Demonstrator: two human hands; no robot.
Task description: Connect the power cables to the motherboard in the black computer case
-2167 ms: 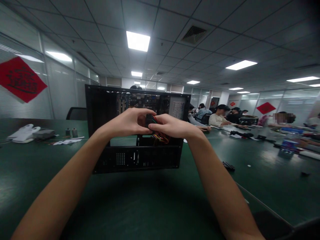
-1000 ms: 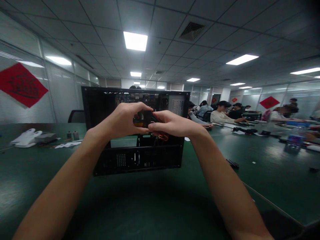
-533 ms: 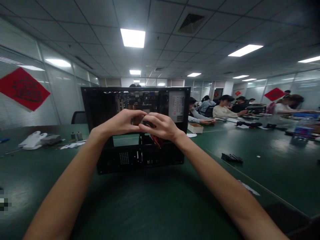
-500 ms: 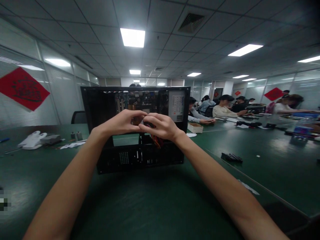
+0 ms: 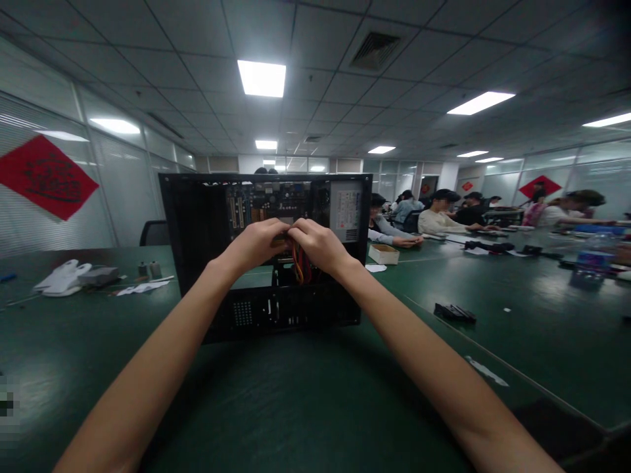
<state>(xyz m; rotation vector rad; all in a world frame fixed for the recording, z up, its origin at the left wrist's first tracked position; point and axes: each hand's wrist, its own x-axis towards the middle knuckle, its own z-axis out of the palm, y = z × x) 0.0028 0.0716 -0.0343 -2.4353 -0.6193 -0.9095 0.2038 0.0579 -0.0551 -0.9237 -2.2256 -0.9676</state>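
An open black computer case (image 5: pixel 197 217) stands on the green table in front of me. Inside it are a motherboard (image 5: pixel 270 197) and, at the upper right, a grey power supply (image 5: pixel 348 203). My right hand (image 5: pixel 318 244) is closed on a bundle of power cables (image 5: pixel 300 264), whose red, yellow and black wires hang below the fingers. Close against it, my left hand (image 5: pixel 256 246) has its fingers curled together at the top of the bundle. Whatever lies between the left fingertips is hidden.
A small open box (image 5: pixel 383 255) sits right of the case, and a black part (image 5: pixel 454 313) lies nearer. To the left are a white plastic bag (image 5: pixel 64 278) and a grey block (image 5: pixel 98 276). Several people work along the table at right, near a water bottle (image 5: pixel 594 253).
My left hand has moved right and its fingers have drawn closer together beside the right hand. The right hand's knuckles have turned, and more of the hanging wires shows.
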